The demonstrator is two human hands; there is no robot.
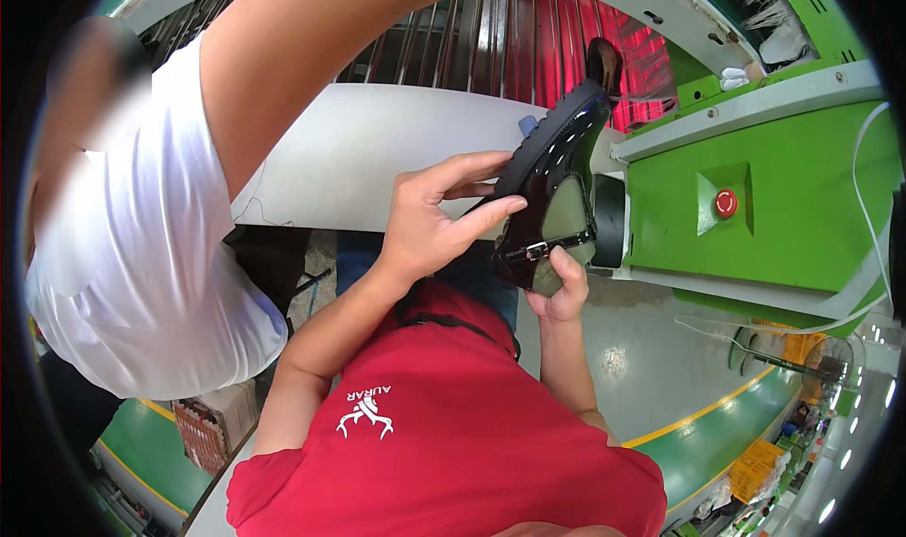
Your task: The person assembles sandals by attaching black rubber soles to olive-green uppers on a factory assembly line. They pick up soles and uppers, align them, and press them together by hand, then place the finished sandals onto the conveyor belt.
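A glossy black shoe (538,192) with a thick ridged sole, a buckled strap and a greenish last or filling in its opening is held up in front of me. My left hand (444,207) grips it along the sole side, thumb on the upper and fingers toward the sole. Near the heel end, my right hand (560,290) holds it with the thumb up by the buckle; its other fingers are mostly hidden behind the shoe. A second dark shoe (604,65) sits beyond the toe, close to the metal rollers.
A white table edge (377,150) runs in front of me, with metal rollers (415,51) behind it under red light. At right stands a green machine (783,178) with a red stop button (726,203). A co-worker's arm (293,46) reaches across from the left.
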